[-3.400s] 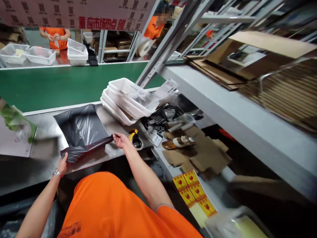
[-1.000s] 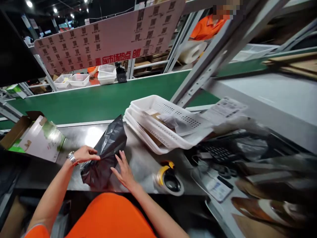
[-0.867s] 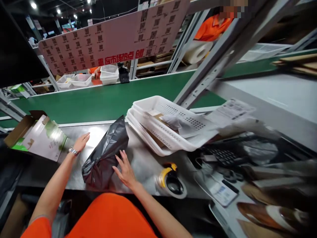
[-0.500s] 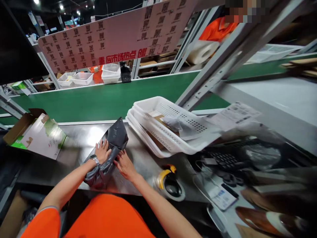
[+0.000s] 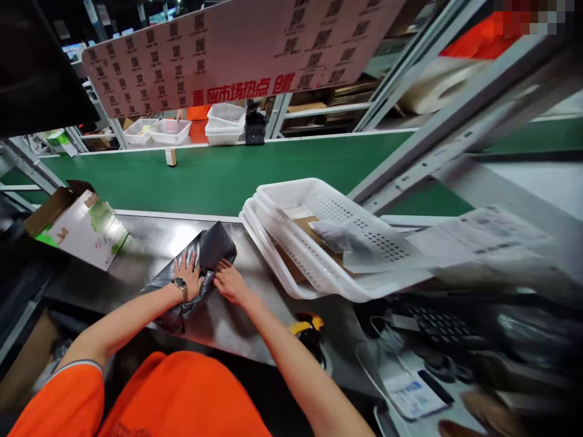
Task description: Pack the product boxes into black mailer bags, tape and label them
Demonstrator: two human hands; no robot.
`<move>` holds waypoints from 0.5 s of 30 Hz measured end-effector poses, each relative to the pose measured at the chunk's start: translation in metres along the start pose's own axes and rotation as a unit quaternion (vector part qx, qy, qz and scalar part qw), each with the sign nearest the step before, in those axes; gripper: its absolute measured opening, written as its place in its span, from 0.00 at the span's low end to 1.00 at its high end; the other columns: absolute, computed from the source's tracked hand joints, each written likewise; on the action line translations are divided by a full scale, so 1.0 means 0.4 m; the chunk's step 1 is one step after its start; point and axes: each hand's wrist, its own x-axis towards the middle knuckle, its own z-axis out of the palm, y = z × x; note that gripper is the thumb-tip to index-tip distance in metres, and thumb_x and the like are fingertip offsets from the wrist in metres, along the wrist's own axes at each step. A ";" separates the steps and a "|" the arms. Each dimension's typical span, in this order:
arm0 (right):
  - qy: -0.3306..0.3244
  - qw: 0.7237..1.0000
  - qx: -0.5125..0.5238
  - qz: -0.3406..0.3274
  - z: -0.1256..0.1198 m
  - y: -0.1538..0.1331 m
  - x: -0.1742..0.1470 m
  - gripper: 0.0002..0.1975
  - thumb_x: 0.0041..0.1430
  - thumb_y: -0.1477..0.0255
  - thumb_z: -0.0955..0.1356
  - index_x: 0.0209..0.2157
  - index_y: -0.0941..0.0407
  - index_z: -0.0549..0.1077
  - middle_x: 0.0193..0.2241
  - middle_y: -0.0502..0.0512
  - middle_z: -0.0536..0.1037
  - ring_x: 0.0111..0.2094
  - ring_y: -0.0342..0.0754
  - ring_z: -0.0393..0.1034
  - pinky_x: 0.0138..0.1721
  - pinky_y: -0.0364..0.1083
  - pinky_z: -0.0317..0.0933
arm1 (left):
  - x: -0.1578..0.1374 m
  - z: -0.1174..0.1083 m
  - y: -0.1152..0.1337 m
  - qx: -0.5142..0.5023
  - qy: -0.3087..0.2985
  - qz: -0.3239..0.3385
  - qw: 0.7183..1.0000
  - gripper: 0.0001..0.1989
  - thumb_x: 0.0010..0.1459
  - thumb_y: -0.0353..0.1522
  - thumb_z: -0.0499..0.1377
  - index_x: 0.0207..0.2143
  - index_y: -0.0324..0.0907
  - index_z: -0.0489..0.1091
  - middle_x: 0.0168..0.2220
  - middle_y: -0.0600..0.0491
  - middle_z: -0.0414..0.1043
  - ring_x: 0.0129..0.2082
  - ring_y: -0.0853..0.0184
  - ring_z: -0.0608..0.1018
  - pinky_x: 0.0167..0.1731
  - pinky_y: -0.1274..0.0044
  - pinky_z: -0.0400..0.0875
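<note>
A dark plastic mailing bag (image 5: 217, 244), wrapped round something boxy and wrinkled along its near side, lies slanted on the metal bench (image 5: 255, 309). My left hand (image 5: 187, 278), with a watch on the wrist, presses flat on top of it, fingers spread. At the bag's right side, my right hand (image 5: 231, 284) has its fingers curled onto the folded plastic, pinching it. Whatever is inside the bag is hidden. To the right of my right hand, a yellow and black tape dispenser (image 5: 308, 331) is partly covered by my forearm.
Stacked white baskets (image 5: 273, 243) holding clear-bagged items stand to the right. An opened white and green carton (image 5: 91, 233) is at the left. Behind the bench runs a green conveyor (image 5: 209, 182) carrying a small box (image 5: 170, 157). A keyboard (image 5: 439, 321) and phone (image 5: 435, 388) lie right.
The view has shifted, and a small box now shows on the conveyor. My left hand has spread flatter on the bag; my right hand has moved slightly up along its side.
</note>
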 end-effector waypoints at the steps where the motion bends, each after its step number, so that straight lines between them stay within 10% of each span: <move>1: -0.001 1.000 0.002 -0.005 -0.001 0.003 -0.002 0.16 0.75 0.73 0.65 0.43 0.56 0.86 0.54 0.66 0.87 0.62 0.61 0.77 0.75 0.67 0.63 | -0.018 0.012 0.014 -0.005 0.029 -0.015 0.999 0.32 0.79 0.42 0.50 0.79 0.40 0.65 0.86 0.40 0.39 0.84 0.29 0.47 0.77 0.32 0.49; 15: -0.005 0.992 0.127 -0.018 0.002 0.050 -0.032 0.17 0.74 0.63 0.65 0.40 0.52 0.85 0.50 0.64 0.89 0.59 0.64 0.82 0.71 0.70 0.67 | -0.087 0.085 0.061 -0.033 0.104 -0.060 0.992 0.30 0.77 0.33 0.52 0.78 0.42 0.66 0.84 0.40 0.53 0.84 0.31 0.50 0.74 0.27 0.51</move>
